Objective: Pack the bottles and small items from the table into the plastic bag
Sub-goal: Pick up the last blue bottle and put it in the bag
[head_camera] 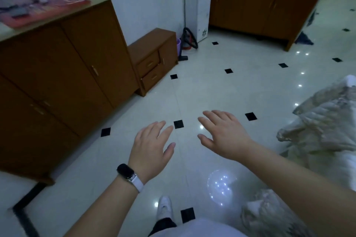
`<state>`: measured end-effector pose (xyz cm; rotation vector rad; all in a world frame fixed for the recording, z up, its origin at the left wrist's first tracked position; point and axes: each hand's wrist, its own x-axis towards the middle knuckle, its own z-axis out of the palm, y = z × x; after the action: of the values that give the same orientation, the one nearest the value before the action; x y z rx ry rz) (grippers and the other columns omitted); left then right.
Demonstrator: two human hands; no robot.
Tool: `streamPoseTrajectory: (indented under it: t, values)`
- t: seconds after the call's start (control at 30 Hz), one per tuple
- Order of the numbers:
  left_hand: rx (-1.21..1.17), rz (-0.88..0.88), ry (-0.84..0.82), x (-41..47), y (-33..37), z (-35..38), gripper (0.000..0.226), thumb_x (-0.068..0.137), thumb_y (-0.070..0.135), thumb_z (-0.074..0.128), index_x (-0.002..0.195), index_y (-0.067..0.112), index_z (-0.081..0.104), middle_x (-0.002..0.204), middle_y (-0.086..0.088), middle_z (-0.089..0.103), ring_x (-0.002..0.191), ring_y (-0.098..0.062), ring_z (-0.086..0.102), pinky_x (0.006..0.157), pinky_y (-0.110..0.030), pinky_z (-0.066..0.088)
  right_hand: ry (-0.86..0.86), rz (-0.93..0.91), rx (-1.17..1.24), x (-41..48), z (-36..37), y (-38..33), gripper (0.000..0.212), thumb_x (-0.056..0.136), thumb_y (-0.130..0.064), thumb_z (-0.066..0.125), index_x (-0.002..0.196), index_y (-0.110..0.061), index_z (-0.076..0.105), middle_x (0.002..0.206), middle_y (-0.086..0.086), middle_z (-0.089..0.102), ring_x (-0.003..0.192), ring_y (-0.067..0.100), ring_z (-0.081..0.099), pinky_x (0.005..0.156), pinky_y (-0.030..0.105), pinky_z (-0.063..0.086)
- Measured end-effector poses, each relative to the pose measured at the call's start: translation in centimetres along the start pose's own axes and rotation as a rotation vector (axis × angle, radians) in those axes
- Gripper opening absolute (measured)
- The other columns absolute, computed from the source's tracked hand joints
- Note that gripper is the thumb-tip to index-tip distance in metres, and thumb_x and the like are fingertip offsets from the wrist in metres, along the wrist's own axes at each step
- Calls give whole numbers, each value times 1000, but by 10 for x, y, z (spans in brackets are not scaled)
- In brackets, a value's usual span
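My left hand (152, 150) and my right hand (224, 134) are stretched out side by side over a glossy white tiled floor, palms down, fingers spread, holding nothing. A dark watch on a white strap sits on the left wrist. No bottles, small items, table or plastic bag show in this view. A crumpled pale cloth-covered shape (323, 121) lies at the right edge, beside my right forearm.
Tall brown wooden cabinets (63, 75) line the left, with folded cloths on top. A low two-drawer cabinet (154, 57) stands beyond them. A white floor unit (198, 5) and another wooden cabinet (265, 4) are at the back. My white shoe (164, 208) is below.
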<state>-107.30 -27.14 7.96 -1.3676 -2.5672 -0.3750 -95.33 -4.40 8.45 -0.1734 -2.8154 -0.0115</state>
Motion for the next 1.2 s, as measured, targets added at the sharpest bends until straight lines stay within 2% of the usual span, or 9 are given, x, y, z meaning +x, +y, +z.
streamPoseTrajectory:
  t: [0.13, 0.27, 0.5, 0.83, 1.0, 1.2]
  values:
    - [-69, 64, 23, 74, -51, 8, 46, 89, 43, 47, 124, 18, 62, 129, -8, 60, 117, -30, 57, 96, -43, 45, -12, 115, -47, 61, 13, 4, 52, 87, -50, 47, 119, -14, 65, 124, 9, 64, 111, 32, 60, 95, 43, 47]
    - [-135, 209, 54, 149, -80, 19, 46, 88, 42, 51, 124, 16, 63, 128, -9, 60, 116, -30, 56, 94, -42, 45, 2, 257, -80, 103, 12, 13, 51, 88, -51, 47, 120, -15, 63, 126, 7, 63, 113, 31, 59, 96, 42, 45]
    - [-237, 410, 37, 251, -71, 63, 45, 89, 39, 56, 125, 14, 62, 129, -11, 59, 118, -32, 56, 97, -45, 45, -48, 488, -160, 115, 22, 72, 53, 87, -53, 46, 120, -16, 64, 126, 7, 64, 113, 31, 59, 95, 41, 46]
    - [-208, 604, -78, 414, 22, 127, 46, 89, 42, 51, 126, 16, 62, 130, -9, 59, 119, -30, 55, 98, -43, 43, -32, 726, -127, 122, 58, 227, 53, 87, -53, 46, 121, -16, 63, 126, 6, 63, 112, 30, 59, 95, 41, 46]
    - [-232, 728, -41, 506, 100, 143, 47, 89, 41, 51, 124, 13, 64, 128, -11, 61, 116, -32, 58, 94, -45, 47, 60, 823, -151, 119, 32, 320, 52, 87, -53, 44, 119, -16, 64, 125, 6, 64, 111, 29, 59, 93, 40, 45]
    - [-310, 876, -23, 568, 189, 168, 45, 89, 39, 53, 124, 14, 64, 127, -11, 61, 116, -31, 57, 93, -44, 47, 15, 995, -212, 84, 8, 397, 55, 89, -54, 41, 123, -17, 62, 130, 6, 61, 116, 29, 57, 97, 42, 44]
